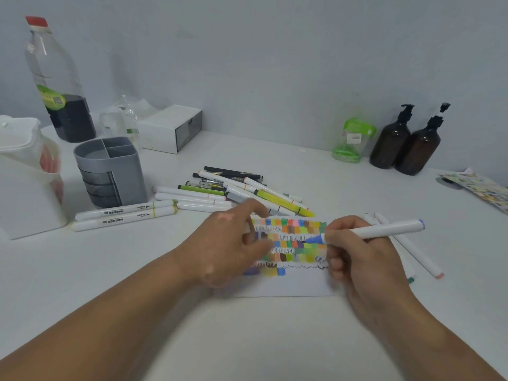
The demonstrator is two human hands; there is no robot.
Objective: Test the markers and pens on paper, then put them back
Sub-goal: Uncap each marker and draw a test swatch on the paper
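Paper (pixel 291 284) lying flat, matte, covered in colour swatches; right hand (pixel 354 254) pinching smooth white cylindrical marker (pixel 384 229), blue tip down; left hand (pixel 233 243), fingers loosely bent, pressing sheet.

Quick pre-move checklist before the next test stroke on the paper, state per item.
1. Right hand grips the marker: ok.
2. Blue tip uncapped, aimed at the paper: ok.
3. Tip touching the sheet: cannot tell.
4. Left hand rests on the paper's left part: ok.
5. Bare strip along the paper's near edge for a new stroke: ok.
6. Grey holder upright for returns: ok.
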